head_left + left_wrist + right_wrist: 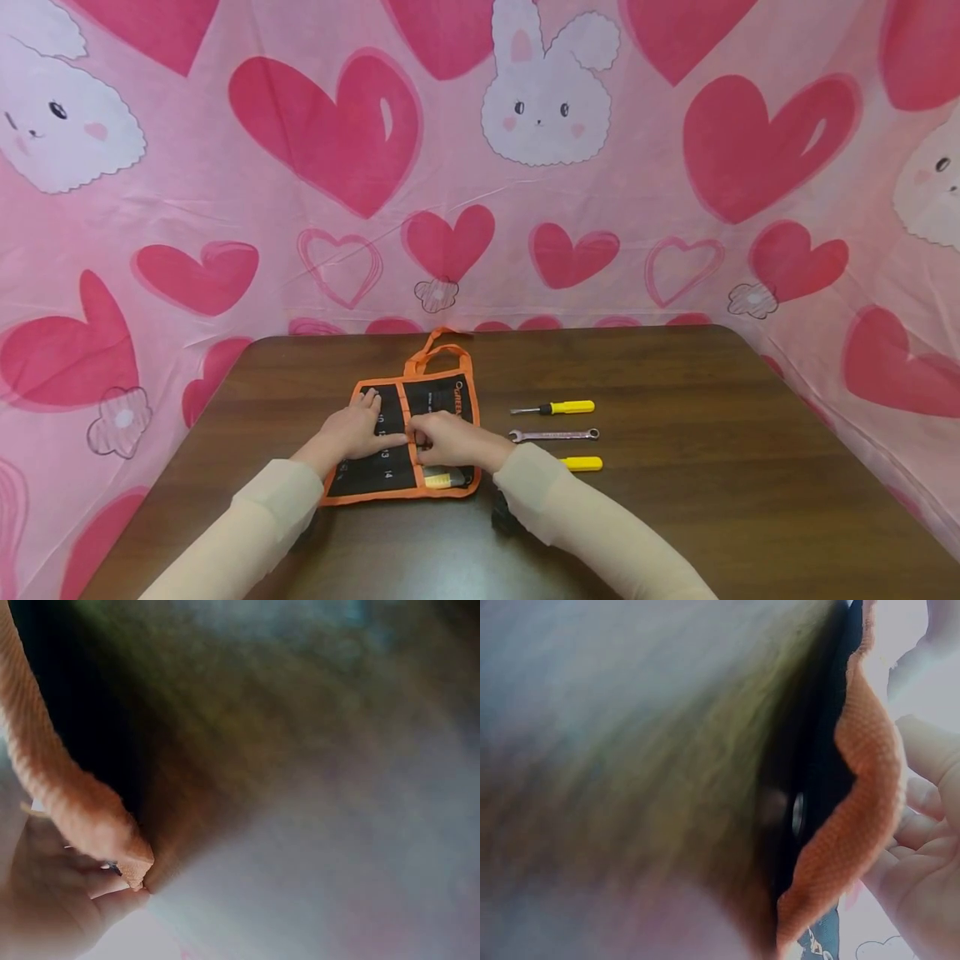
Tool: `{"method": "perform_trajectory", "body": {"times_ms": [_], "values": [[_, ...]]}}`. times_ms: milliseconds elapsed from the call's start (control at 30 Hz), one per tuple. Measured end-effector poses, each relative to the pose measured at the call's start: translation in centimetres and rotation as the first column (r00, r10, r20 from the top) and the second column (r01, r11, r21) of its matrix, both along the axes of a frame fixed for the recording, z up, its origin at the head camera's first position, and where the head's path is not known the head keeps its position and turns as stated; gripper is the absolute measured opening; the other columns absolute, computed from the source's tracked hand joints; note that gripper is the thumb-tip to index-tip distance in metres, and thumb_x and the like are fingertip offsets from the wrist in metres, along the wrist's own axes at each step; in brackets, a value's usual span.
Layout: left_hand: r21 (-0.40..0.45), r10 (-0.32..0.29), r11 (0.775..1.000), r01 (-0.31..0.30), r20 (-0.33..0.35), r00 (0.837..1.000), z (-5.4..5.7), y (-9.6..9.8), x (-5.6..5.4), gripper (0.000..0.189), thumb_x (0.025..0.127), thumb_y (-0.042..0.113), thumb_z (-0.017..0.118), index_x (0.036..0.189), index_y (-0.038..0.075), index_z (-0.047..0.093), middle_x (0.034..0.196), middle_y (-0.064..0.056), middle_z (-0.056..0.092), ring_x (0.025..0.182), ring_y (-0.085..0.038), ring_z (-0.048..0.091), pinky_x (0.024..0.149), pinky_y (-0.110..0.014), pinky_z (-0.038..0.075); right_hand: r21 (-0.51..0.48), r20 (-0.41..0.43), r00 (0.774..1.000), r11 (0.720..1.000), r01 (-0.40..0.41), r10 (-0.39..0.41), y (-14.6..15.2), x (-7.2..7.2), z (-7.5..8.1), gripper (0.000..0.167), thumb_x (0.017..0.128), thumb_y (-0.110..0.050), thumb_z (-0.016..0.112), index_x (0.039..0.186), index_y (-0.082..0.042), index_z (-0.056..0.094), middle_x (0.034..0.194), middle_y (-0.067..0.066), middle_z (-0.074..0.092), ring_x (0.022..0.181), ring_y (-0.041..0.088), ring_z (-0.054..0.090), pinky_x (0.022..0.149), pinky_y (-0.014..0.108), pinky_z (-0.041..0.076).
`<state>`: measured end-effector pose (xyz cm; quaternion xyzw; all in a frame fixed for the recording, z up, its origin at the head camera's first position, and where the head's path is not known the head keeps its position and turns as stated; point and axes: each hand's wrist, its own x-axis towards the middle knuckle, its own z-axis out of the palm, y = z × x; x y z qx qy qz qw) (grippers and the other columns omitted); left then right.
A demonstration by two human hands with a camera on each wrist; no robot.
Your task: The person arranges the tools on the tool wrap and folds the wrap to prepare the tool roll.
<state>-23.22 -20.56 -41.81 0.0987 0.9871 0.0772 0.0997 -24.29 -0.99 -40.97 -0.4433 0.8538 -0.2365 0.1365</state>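
A black tool pouch (393,479) with orange trim lies unrolled on the table, with numbers such as 13 and 14 printed on its left half. My left hand (356,429) rests on that half, fingers spread and thumb reaching toward the orange middle strip. My right hand (450,440) has its fingers curled at this strip; whatever lies between them is hidden. Just below the right hand, a yellow and grey tool (444,477) shows at the pouch's lower right. In the right wrist view, orange trim (874,772) passes in front of the fingers (922,799).
Right of the pouch lie a yellow-handled screwdriver (570,407), a combination wrench (555,435) and another yellow handle (583,463), partly behind the right sleeve. An orange strap (442,350) extends from the pouch's far edge. Behind the brown table (675,500) hangs a pink curtain (637,200).
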Motion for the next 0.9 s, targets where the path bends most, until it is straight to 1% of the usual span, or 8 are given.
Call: {"method": "perform_trajectory", "body": {"times_ms": [167, 333, 467, 667, 800, 900], "values": [[0.004, -0.005, 1.000, 0.005, -0.009, 1.000, 0.0, 0.0, 0.0, 0.100, 0.076, 0.066, 0.056, 0.133, -0.014, 0.037, 0.139, -0.031, 0.031, 0.128, -0.043, 0.028, 0.093, -0.056, 0.035, -0.020, 0.038, 0.999, 1.000, 0.013, -0.012, 0.0, -0.1, -0.1, 0.030, 0.081, -0.007, 0.069, 0.109, -0.005, 0.061, 0.080, -0.006, 0.056, 0.068, 0.004, 0.051, 0.062, 0.014, 0.044], [0.001, -0.004, 1.000, 0.004, -0.007, 1.000, -0.1, -0.1, -0.1, 0.101, 0.076, 0.068, 0.055, 0.132, -0.014, 0.037, 0.139, -0.031, 0.031, 0.129, -0.043, 0.028, 0.093, -0.056, 0.035, -0.088, 0.107, 0.994, 0.996, 0.032, -0.023, 0.4, -0.4, -0.5, 0.029, 0.081, -0.008, 0.070, 0.108, -0.005, 0.062, 0.083, -0.005, 0.058, 0.074, 0.005, 0.053, 0.067, 0.015, 0.044], [0.000, -0.001, 1.000, 0.001, 0.002, 1.000, -0.1, -0.1, 0.0, 0.103, 0.075, 0.070, 0.053, 0.133, -0.013, 0.037, 0.140, -0.030, 0.030, 0.129, -0.043, 0.027, 0.094, -0.056, 0.034, -0.135, 0.160, 0.986, 0.989, 0.061, -0.039, 0.9, -0.5, -0.6, 0.029, 0.081, -0.010, 0.071, 0.108, -0.006, 0.062, 0.084, -0.004, 0.058, 0.074, 0.003, 0.053, 0.069, 0.016, 0.045], [0.009, 0.007, 1.000, -0.008, 0.012, 1.000, 0.0, -0.3, 0.0, 0.104, 0.074, 0.072, 0.052, 0.134, -0.012, 0.037, 0.141, -0.029, 0.030, 0.129, -0.043, 0.028, 0.094, -0.058, 0.033, -0.172, 0.193, 0.980, 0.982, 0.080, -0.046, 1.5, -0.7, 0.1, 0.032, 0.080, -0.011, 0.072, 0.110, -0.004, 0.061, 0.085, -0.002, 0.059, 0.074, 0.004, 0.054, 0.069, 0.017, 0.046], [0.012, -0.002, 1.000, 0.002, 0.006, 1.000, 0.1, -0.5, 0.0, 0.104, 0.074, 0.072, 0.053, 0.134, -0.011, 0.037, 0.140, -0.028, 0.031, 0.128, -0.043, 0.029, 0.094, -0.057, 0.033, -0.172, 0.207, 0.976, 0.980, 0.102, -0.065, 2.0, -0.9, 0.6, 0.033, 0.081, -0.011, 0.071, 0.111, -0.003, 0.061, 0.086, -0.002, 0.060, 0.076, 0.005, 0.054, 0.070, 0.017, 0.046], [0.014, -0.011, 1.000, 0.011, 0.005, 1.000, 0.2, -0.5, -0.1, 0.104, 0.073, 0.072, 0.054, 0.134, -0.011, 0.037, 0.140, -0.028, 0.031, 0.128, -0.043, 0.030, 0.095, -0.057, 0.033, -0.182, 0.205, 0.976, 0.976, 0.116, -0.078, 2.6, -1.1, 1.1, 0.034, 0.082, -0.011, 0.070, 0.113, -0.001, 0.060, 0.089, 0.002, 0.061, 0.078, 0.007, 0.054, 0.072, 0.018, 0.046]]}}
